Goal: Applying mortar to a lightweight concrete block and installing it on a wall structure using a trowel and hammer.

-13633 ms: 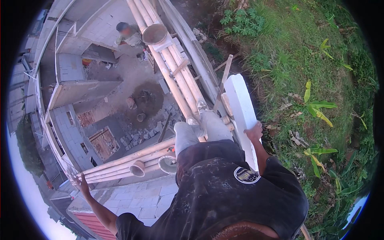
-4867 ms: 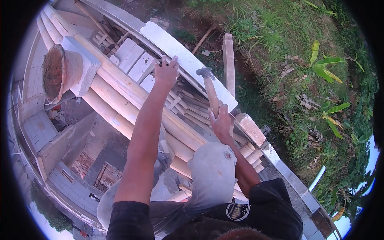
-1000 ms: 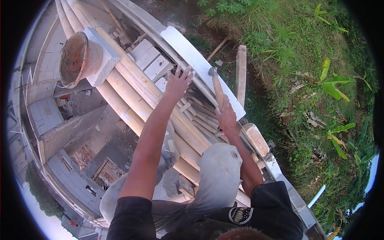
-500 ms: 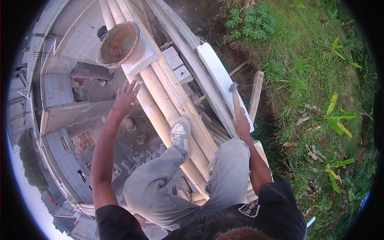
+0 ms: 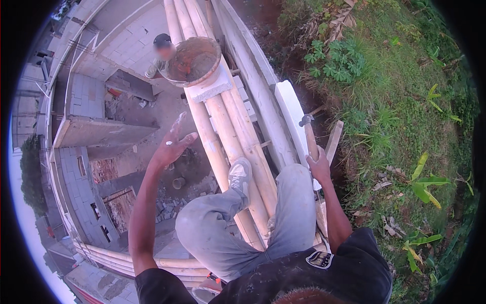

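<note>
My right hand [image 5: 319, 166] is closed round the wooden handle of a hammer [image 5: 311, 139]. The hammer's metal head is up, over the right edge of a long white block [image 5: 288, 109] that lies on top of the wall. My left hand [image 5: 173, 147] is held out in the air left of the bamboo poles, fingers apart and nothing in it, with pale smears on the skin. Ahead of it, a mortar-caked bucket [image 5: 207, 76] with grey mortar inside rests on a pale block [image 5: 215, 90] laid across the poles.
I sit high on bamboo poles [image 5: 215, 114], one shoe [image 5: 239, 175] on them. A concrete wall ledge [image 5: 253, 66] runs along their right. Block walls [image 5: 83, 96] and rubble lie far below at left. Beyond the bucket is another person [image 5: 162, 50]. A grassy slope [image 5: 390, 116] drops off at right.
My view has swung, so the scene sits farther right and the other person shows more. My left hand has drawn away from the poles. The hammer has shifted toward the white block's right edge.
</note>
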Available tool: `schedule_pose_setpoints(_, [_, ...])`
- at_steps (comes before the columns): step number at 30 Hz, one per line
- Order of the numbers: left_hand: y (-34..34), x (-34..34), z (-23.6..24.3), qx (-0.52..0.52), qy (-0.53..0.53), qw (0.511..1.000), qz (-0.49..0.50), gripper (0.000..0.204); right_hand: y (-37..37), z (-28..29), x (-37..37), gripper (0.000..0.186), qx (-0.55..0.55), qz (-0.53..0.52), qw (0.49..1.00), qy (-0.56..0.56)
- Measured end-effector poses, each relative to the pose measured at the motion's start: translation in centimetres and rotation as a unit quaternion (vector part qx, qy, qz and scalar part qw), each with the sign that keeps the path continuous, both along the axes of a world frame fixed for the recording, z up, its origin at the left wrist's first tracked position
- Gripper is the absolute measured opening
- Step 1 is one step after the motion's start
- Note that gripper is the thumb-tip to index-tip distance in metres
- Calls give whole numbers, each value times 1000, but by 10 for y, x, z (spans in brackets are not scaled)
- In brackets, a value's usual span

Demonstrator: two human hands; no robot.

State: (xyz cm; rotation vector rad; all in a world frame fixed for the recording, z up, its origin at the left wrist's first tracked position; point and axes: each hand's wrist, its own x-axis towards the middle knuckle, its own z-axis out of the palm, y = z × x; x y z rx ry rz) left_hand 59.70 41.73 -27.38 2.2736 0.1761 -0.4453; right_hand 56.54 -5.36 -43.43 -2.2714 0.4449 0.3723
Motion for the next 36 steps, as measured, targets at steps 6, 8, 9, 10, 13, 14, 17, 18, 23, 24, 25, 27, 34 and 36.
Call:
schedule_pose_setpoints(6, [-44,10,5,-192,170,966,25,84,69,78,37,61,-6,109,993,-45])
schedule_pose_setpoints(8, [-63,11,-1,-232,243,941,39,85,103,96,35,62,40,128,989,-60])
schedule_pose_setpoints(9, [-72,12,-4,-259,317,911,53,86,124,103,32,62,69,141,983,-91])
schedule_pose_setpoints(10, [-80,14,-7,-268,310,911,49,86,145,110,29,63,91,158,972,-151])
schedule_pose_setpoints(13, [-98,14,-18,-471,326,815,87,60,195,125,14,65,135,210,962,-111])
schedule_pose_setpoints(14, [-98,15,-21,-459,332,818,96,60,205,127,12,65,125,208,966,-92])
schedule_pose_setpoints(17, [-86,19,-28,-529,205,771,290,36,212,128,8,64,178,274,922,-207])
schedule_pose_setpoints(18, [-79,22,-31,-531,208,769,288,36,206,126,10,64,170,271,925,-206])
schedule_pose_setpoints(23, [-15,61,-19,-516,78,767,373,25,151,134,43,51,125,310,934,-125])
schedule_pose_setpoints(24, [-4,67,-13,-480,70,785,385,25,140,142,51,49,106,280,950,-86])
schedule_pose_setpoints(25, [5,72,-6,-441,62,804,396,25,130,153,57,49,104,275,952,-85])
schedule_pose_setpoints(27, [18,78,10,-388,79,834,384,25,114,184,65,46,111,242,959,-100])
schedule_pose_setpoints(34, [34,44,80,-181,228,932,215,27,61,305,33,45,82,160,983,-21])
schedule_pose_setpoints(36, [32,26,106,-154,264,938,162,27,29,340,13,44,64,143,987,-18])
